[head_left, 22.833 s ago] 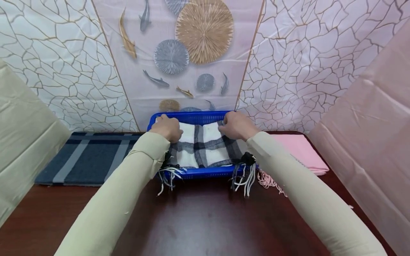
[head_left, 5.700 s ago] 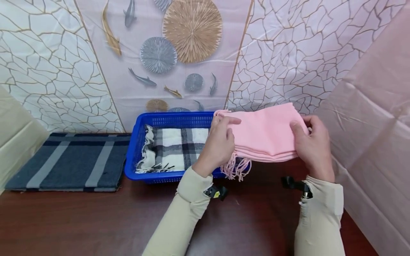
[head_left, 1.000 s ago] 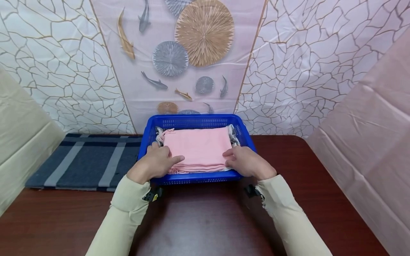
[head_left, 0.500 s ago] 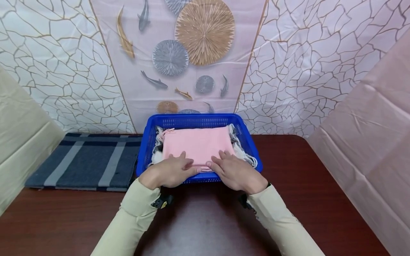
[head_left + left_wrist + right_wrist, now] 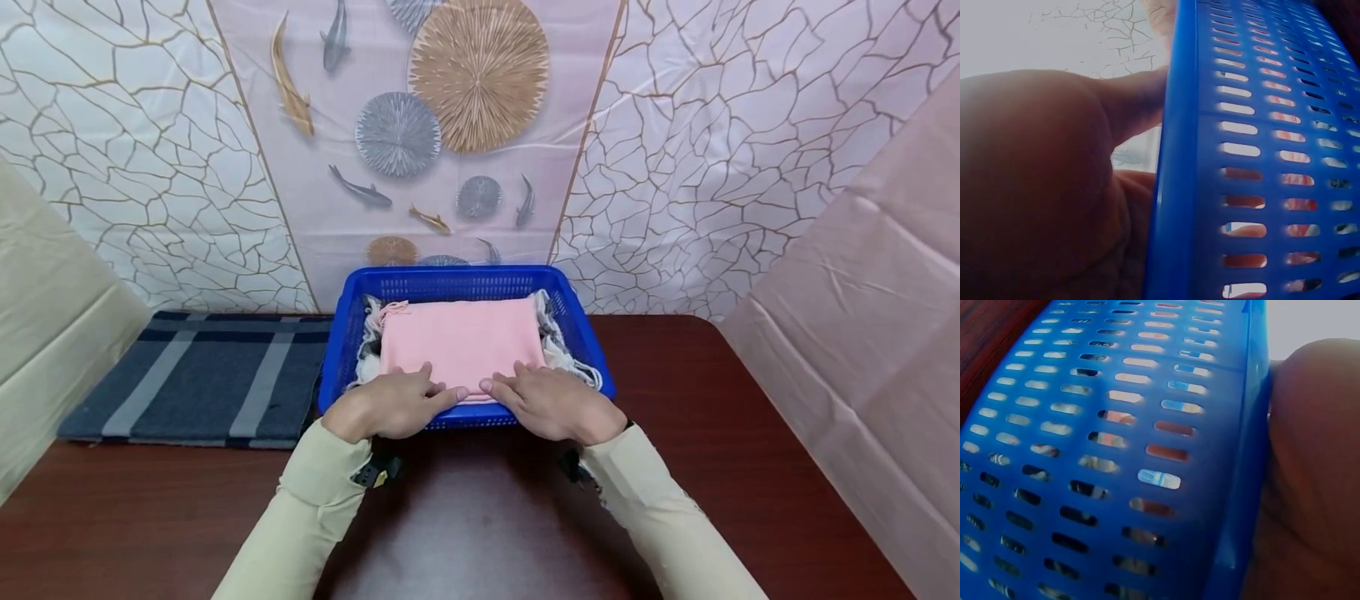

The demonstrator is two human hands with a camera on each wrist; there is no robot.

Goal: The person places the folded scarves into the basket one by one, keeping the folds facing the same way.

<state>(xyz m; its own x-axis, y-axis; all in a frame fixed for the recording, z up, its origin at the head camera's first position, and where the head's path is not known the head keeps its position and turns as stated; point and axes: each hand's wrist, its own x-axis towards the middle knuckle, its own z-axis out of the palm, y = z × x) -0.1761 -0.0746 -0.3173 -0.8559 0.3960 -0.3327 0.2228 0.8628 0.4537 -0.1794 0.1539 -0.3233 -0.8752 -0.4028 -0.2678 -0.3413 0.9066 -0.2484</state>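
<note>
A folded pink scarf (image 5: 461, 342) lies flat in the blue plastic basket (image 5: 465, 273), its fringe showing at the back left corner. Beneath it, a black-and-white plaid scarf (image 5: 558, 354) shows at both sides, with white fringe along the right. My left hand (image 5: 397, 406) reaches over the front rim, fingers extended on the pink scarf's near edge. Mirroring it, my right hand (image 5: 555, 404) rests on the near right part, the two thumb tips close together. In the left wrist view, the slotted basket wall (image 5: 1210, 206) hides most fingers; the right wrist view shows my right palm (image 5: 1316, 462) beside the rim.
A folded dark blue-grey plaid cloth (image 5: 202, 383) lies on the table left of the basket, right by its side. The reddish-brown table (image 5: 480, 517) extends in front and to the right. A patterned backdrop (image 5: 480, 125) stands behind, with fabric side walls.
Earlier the plaid scarf went into the basket, then both hands held the pink scarf over it. Since one second ago, my hands have moved from its sides inward to its near edge.
</note>
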